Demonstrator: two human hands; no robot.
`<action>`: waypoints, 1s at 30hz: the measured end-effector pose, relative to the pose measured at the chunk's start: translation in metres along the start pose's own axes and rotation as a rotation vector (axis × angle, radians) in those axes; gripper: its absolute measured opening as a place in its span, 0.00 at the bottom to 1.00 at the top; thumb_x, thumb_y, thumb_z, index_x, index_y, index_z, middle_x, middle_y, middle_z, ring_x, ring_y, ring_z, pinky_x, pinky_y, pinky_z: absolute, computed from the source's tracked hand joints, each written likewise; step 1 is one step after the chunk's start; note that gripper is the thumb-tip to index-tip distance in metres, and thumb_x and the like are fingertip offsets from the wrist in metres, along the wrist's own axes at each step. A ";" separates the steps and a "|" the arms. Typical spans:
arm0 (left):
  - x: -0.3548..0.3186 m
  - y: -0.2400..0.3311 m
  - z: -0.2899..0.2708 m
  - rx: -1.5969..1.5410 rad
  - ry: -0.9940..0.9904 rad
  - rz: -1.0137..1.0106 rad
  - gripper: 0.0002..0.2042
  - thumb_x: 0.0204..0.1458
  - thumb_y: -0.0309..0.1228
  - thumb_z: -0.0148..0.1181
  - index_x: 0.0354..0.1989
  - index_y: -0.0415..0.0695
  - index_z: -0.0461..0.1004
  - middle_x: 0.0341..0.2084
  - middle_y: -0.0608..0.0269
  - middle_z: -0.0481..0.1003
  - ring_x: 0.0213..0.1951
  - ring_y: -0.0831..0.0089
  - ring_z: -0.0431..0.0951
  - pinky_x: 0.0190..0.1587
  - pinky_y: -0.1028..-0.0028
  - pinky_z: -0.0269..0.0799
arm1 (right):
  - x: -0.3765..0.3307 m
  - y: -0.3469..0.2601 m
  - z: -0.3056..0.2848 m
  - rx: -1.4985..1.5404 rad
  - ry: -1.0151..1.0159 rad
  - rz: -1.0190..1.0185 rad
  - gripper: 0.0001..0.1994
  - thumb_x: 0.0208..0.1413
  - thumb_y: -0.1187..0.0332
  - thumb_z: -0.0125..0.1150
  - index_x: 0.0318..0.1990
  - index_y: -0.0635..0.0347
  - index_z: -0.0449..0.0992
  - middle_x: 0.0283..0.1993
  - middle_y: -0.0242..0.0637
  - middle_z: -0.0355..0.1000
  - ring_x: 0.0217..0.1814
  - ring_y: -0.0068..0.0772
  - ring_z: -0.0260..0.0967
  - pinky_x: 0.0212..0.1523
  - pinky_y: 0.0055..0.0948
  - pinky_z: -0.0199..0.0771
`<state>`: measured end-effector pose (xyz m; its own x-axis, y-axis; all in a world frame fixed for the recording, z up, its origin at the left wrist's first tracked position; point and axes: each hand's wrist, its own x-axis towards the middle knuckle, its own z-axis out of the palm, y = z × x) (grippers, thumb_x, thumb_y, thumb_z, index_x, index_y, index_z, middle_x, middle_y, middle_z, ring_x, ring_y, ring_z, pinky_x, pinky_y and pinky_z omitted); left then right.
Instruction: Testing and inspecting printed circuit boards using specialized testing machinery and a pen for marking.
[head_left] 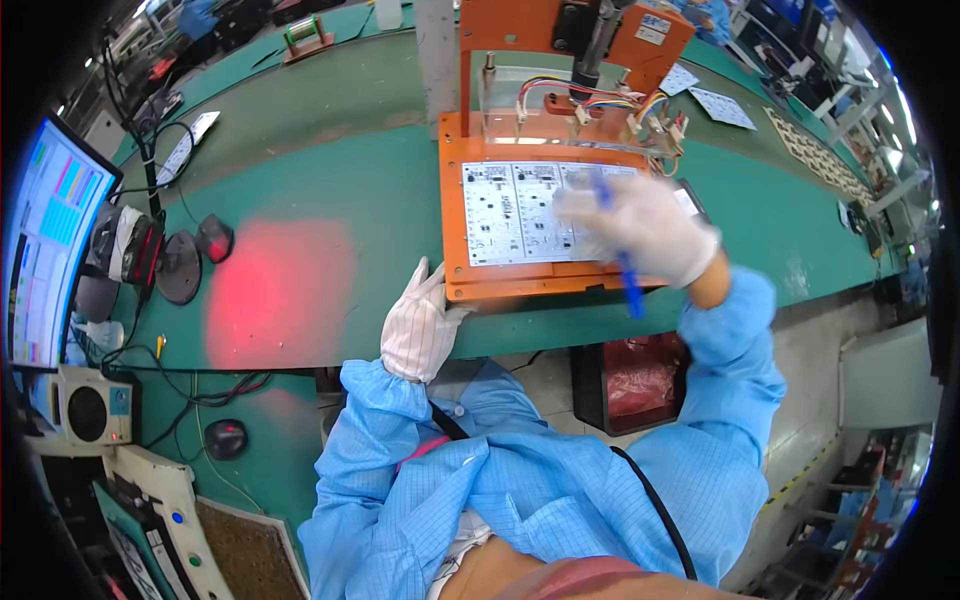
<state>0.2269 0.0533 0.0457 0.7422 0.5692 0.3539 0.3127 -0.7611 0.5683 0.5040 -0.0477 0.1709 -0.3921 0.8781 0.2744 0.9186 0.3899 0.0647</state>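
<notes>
A white circuit board panel (490, 220) lies flat on an orange test fixture (453, 215). My right hand (650, 232), in a white glove and smeared by motion, is over the panel's right part and hides it. A blue pen (631, 288) is in its grip, one end sticking out below the hand. My left hand (418, 328), in a striped white glove, rests at the table's near edge. Its fingers are stretched out beside the fixture's near left corner. Above the panel hangs a clear plate (500, 127) with coloured wires and white connectors.
On the left stand a monitor (55, 245) and a scanner on a round base (180, 268) casting red light on the green table (390, 190). Further boards (722, 108) lie at the right back. A dark bin with a red liner (640, 385) sits below the table edge.
</notes>
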 end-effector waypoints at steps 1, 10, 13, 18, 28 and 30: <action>0.002 0.001 0.002 -0.012 0.016 -0.012 0.14 0.48 0.30 0.63 0.44 0.41 0.76 0.47 0.53 0.76 0.53 0.56 0.73 0.65 0.57 0.59 | -0.010 -0.006 0.018 -0.136 0.048 -0.085 0.17 0.52 0.65 0.59 0.52 0.44 0.74 0.54 0.36 0.74 0.55 0.52 0.71 0.52 0.40 0.74; 0.004 0.008 0.006 -0.019 0.046 -0.106 0.18 0.48 0.32 0.64 0.48 0.44 0.75 0.46 0.56 0.76 0.56 0.43 0.68 0.63 0.58 0.62 | -0.032 -0.024 0.022 -0.347 0.082 0.210 0.27 0.46 0.69 0.62 0.58 0.49 0.70 0.53 0.42 0.74 0.50 0.44 0.75 0.44 0.35 0.78; -0.001 0.003 0.003 -0.028 0.083 -0.145 0.17 0.47 0.29 0.65 0.47 0.44 0.75 0.42 0.54 0.77 0.54 0.42 0.70 0.63 0.59 0.63 | -0.066 -0.030 -0.015 -0.198 0.497 0.067 0.19 0.48 0.73 0.58 0.51 0.60 0.76 0.46 0.45 0.77 0.39 0.42 0.78 0.37 0.35 0.79; 0.000 0.009 0.001 -0.031 0.106 -0.136 0.15 0.45 0.25 0.64 0.44 0.42 0.75 0.37 0.55 0.79 0.44 0.48 0.76 0.64 0.58 0.63 | -0.128 0.048 -0.025 -0.344 0.993 0.580 0.18 0.60 0.66 0.53 0.55 0.63 0.72 0.34 0.38 0.77 0.25 0.24 0.69 0.26 0.22 0.67; 0.002 0.021 0.003 -0.099 0.150 -0.204 0.17 0.41 0.21 0.65 0.43 0.41 0.77 0.37 0.53 0.78 0.45 0.50 0.77 0.63 0.58 0.65 | -0.019 0.264 0.068 -0.312 0.157 0.761 0.17 0.57 0.66 0.51 0.54 0.36 0.73 0.44 0.49 0.74 0.45 0.49 0.74 0.45 0.44 0.75; 0.013 0.025 0.009 -0.148 0.103 -0.169 0.17 0.40 0.21 0.65 0.42 0.41 0.77 0.38 0.53 0.78 0.47 0.50 0.76 0.63 0.58 0.65 | -0.047 0.333 0.099 -0.590 0.142 0.560 0.14 0.58 0.65 0.50 0.50 0.40 0.76 0.53 0.51 0.70 0.53 0.53 0.70 0.53 0.45 0.71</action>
<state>0.2498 0.0389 0.0572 0.6200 0.7189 0.3142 0.3316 -0.6031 0.7255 0.8238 0.0681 0.0849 0.1056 0.8405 0.5315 0.8670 -0.3396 0.3647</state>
